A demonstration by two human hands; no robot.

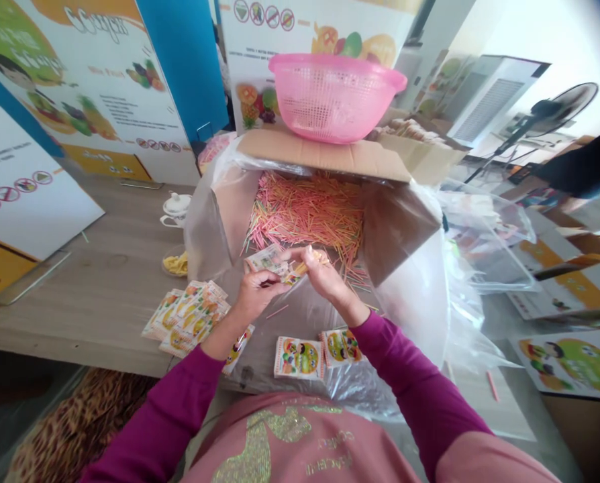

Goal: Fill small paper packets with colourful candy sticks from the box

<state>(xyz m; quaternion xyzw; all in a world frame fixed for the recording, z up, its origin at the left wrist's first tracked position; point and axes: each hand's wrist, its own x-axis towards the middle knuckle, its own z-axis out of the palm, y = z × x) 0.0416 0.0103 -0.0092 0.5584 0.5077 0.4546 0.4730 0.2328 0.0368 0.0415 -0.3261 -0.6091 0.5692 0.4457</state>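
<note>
My left hand is closed on a small printed packet, held tilted in front of the open carton. Close beside it, my right hand has its fingers curled round several thin candy sticks at the packet's right end. Whether any sticks are inside the packet I cannot tell. Behind both hands, a heap of pink, yellow and green candy sticks fills the plastic-lined cardboard box. Below my hands lie a printed packet and another packet, partly under my right sleeve.
A pile of packets lies left of my left forearm. Further back are a small dish of yellow pieces and a lidded white cup. A pink basket rests behind the box flap. At right stands a fan.
</note>
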